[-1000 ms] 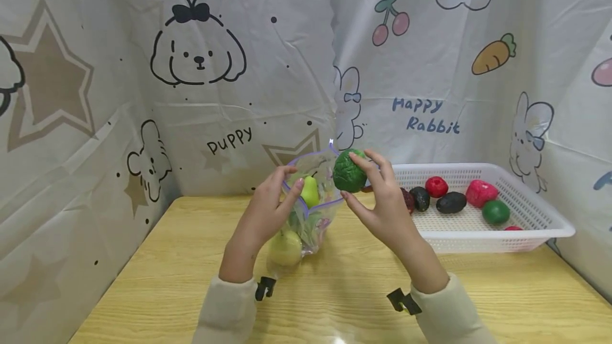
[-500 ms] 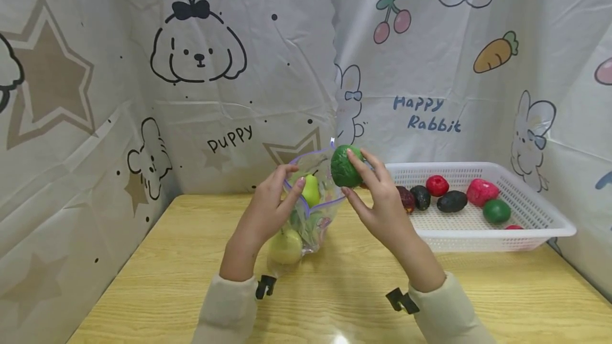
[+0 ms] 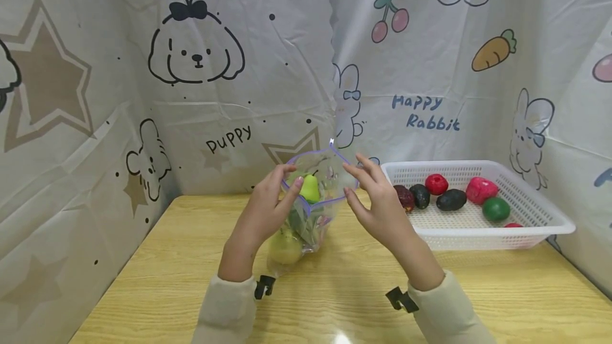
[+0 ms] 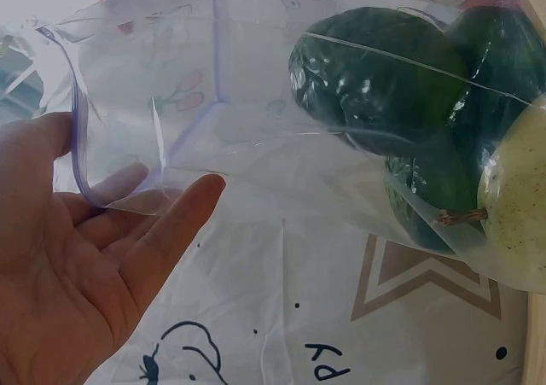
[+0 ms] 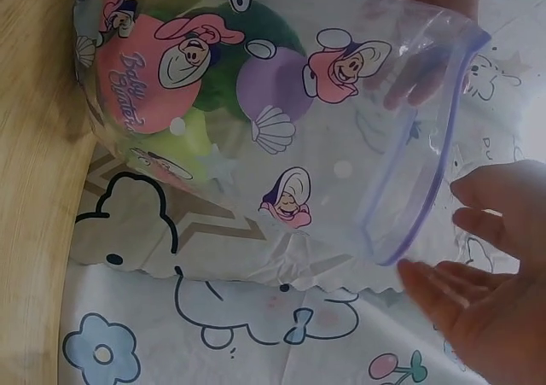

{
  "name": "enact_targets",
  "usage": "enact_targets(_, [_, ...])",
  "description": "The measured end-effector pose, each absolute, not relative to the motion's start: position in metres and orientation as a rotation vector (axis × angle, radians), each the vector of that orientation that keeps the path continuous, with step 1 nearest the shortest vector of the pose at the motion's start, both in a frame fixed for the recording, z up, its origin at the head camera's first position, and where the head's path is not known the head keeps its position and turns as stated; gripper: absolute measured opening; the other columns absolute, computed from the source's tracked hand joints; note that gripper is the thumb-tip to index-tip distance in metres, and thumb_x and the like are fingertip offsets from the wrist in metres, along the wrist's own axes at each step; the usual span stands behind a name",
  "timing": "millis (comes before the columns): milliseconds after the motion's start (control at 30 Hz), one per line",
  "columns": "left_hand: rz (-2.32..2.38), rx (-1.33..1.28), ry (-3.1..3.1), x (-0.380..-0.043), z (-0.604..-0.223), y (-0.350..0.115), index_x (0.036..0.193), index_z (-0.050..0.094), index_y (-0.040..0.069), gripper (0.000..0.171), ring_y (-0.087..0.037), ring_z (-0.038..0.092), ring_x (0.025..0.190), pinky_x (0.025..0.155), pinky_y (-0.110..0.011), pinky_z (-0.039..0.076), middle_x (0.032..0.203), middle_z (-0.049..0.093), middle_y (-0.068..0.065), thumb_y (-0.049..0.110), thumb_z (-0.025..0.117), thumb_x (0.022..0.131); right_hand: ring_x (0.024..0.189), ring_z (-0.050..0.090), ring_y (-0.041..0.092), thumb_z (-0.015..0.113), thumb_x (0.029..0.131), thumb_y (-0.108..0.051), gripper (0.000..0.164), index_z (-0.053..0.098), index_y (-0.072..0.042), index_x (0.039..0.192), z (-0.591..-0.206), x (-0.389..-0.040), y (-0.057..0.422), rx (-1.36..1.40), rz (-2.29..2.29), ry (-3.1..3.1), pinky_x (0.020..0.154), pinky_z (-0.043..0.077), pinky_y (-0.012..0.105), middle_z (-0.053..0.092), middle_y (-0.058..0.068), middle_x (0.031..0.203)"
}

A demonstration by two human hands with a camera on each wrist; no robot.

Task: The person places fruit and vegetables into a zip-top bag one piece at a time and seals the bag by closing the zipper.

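Observation:
A clear zip bag (image 3: pixel 330 177) with a purple rim stands upright, its mouth spread wide. My left hand (image 3: pixel 265 203) holds the left side of its rim, thumb and fingers on either side of the plastic in the left wrist view. My right hand (image 3: pixel 380 206) holds nothing; its spread fingers are at the right side of the rim, and touching cannot be told for certain. Inside are a light green pear (image 3: pixel 311 189), a pale yellow pear (image 4: pixel 519 189) and rounded dark green pieces (image 4: pixel 375 78). Cartoon prints on the bag partly cover them in the right wrist view.
A white perforated basket (image 3: pixel 483 238) stands right of the bag, holding a red fruit (image 3: pixel 436 185), a dark oval one (image 3: pixel 451 200), a pink one (image 3: pixel 482 190), a green one (image 3: pixel 496 209) and others. Printed cloth (image 3: pixel 201 115) hangs behind the wooden table (image 3: pixel 167 280).
The right hand has let go of the round green piece it held over the bag's mouth, and its fingers have spread. The left hand has stayed at the rim.

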State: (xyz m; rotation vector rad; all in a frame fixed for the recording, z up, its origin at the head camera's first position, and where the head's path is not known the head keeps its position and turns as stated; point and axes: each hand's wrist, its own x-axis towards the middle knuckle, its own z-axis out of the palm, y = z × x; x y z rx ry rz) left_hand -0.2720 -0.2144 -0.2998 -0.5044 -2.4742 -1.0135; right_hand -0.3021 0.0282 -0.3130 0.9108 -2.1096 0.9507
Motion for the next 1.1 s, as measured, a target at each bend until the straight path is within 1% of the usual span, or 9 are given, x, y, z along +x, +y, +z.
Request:
enact_targets(133, [-1.004, -0.495, -2.475, -0.272, -0.300, -0.214, 0.145, 0.046, 0.004, 0.057, -0.035, 0.048, 0.137, 0.091, -0.048, 0.057, 0.148, 0.051, -0.013, 0.047, 0.040, 0.109, 0.120, 0.059, 0.039, 0.063, 0.102, -0.021, 0.032, 0.066, -0.008, 0.131, -0.312, -0.299, 0.030, 0.752, 0.923, -2.271, 0.091, 0.055, 0.054, 0.049, 0.022, 0.144])
enact_targets(300, [-0.998, -0.491, -2.476, -0.272, -0.300, -0.213, 0.146, 0.046, 0.003, 0.058, -0.035, 0.048, 0.137, 0.092, -0.048, 0.057, 0.148, 0.051, -0.014, 0.047, 0.040, 0.109, 0.099, 0.067, 0.032, 0.052, 0.107, -0.030, 0.029, 0.068, -0.009, 0.120, -0.311, -0.299, 0.034, 0.608, 0.939, -2.433, 0.078, 0.058, 0.049, 0.063, 0.016, 0.119])
enact_targets(500, [-1.006, -0.512, -2.462, -0.273, -0.300, -0.212, 0.149, 0.042, 0.002, 0.059, -0.035, 0.047, 0.138, 0.099, -0.051, 0.053, 0.151, 0.048, -0.015, 0.045, 0.042, 0.109, 0.111, 0.065, 0.035, 0.049, 0.108, -0.019, 0.031, 0.066, 0.001, 0.125, -0.311, -0.302, 0.034, 0.781, 1.020, -2.433, 0.084, 0.059, 0.047, 0.064, 0.019, 0.127])
enact_targets(600, [-1.037, -0.527, -2.451, -0.273, -0.300, -0.211, 0.152, 0.038, 0.001, 0.060, -0.035, 0.062, 0.107, 0.093, -0.050, 0.054, 0.152, 0.047, -0.017, 0.042, 0.044, 0.109, 0.117, 0.063, 0.036, 0.046, 0.109, -0.015, 0.036, 0.059, 0.006, 0.135, -0.311, -0.301, 0.032, 0.916, 1.101, -2.407, 0.089, 0.058, 0.047, 0.054, 0.021, 0.144])
enact_targets(733, [-1.094, -0.511, -2.446, -0.272, -0.298, -0.209, 0.153, 0.036, 0.002, 0.058, -0.032, 0.053, 0.075, 0.077, -0.046, 0.051, 0.153, 0.046, -0.017, 0.038, 0.046, 0.108, 0.116, 0.063, 0.036, 0.042, 0.110, -0.014, 0.041, 0.051, 0.008, 0.143, -0.309, -0.298, 0.030, 1.000, 1.191, -2.393, 0.092, 0.057, 0.047, 0.043, 0.023, 0.153])
enact_targets(800, [-1.120, -0.474, -2.443, -0.272, -0.298, -0.210, 0.154, 0.036, 0.003, 0.056, -0.031, 0.059, 0.091, 0.084, -0.045, 0.052, 0.155, 0.044, -0.016, 0.034, 0.047, 0.108, 0.117, 0.062, 0.039, 0.042, 0.110, -0.017, 0.041, 0.054, 0.005, 0.142, -0.309, -0.297, 0.030, 0.988, 1.168, -2.433, 0.091, 0.057, 0.049, 0.044, 0.026, 0.149])
enact_targets(900, [-1.173, -0.387, -2.423, -0.272, -0.298, -0.212, 0.154, 0.033, 0.004, 0.056, -0.038, 0.057, 0.084, 0.078, -0.045, 0.053, 0.155, 0.043, -0.017, 0.030, 0.049, 0.107, 0.124, 0.057, 0.040, 0.046, 0.110, -0.023, 0.037, 0.062, 0.000, 0.134, -0.309, -0.295, 0.032, 0.965, 1.064, -2.528, 0.093, 0.056, 0.051, 0.053, 0.024, 0.139])
enact_targets(1033, [-1.214, -0.310, -2.377, -0.272, -0.296, -0.217, 0.154, 0.032, 0.003, 0.061, -0.042, 0.063, 0.109, 0.093, -0.049, 0.054, 0.157, 0.041, -0.017, 0.029, 0.056, 0.104, 0.113, 0.064, 0.035, 0.054, 0.107, -0.026, 0.031, 0.064, -0.001, 0.121, -0.308, -0.296, 0.037, 0.954, 0.982, -2.588, 0.090, 0.056, 0.049, 0.062, 0.017, 0.123])
enact_targets(1100, [-1.204, -0.308, -2.361, -0.272, -0.296, -0.220, 0.153, 0.032, 0.002, 0.065, -0.038, 0.046, 0.139, 0.112, -0.049, 0.042, 0.160, 0.037, -0.016, 0.029, 0.061, 0.102, 0.103, 0.068, 0.031, 0.058, 0.105, -0.021, 0.023, 0.065, -0.001, 0.113, -0.308, -0.298, 0.040, 0.953, 0.967, -2.551, 0.085, 0.058, 0.045, 0.066, 0.015, 0.115])
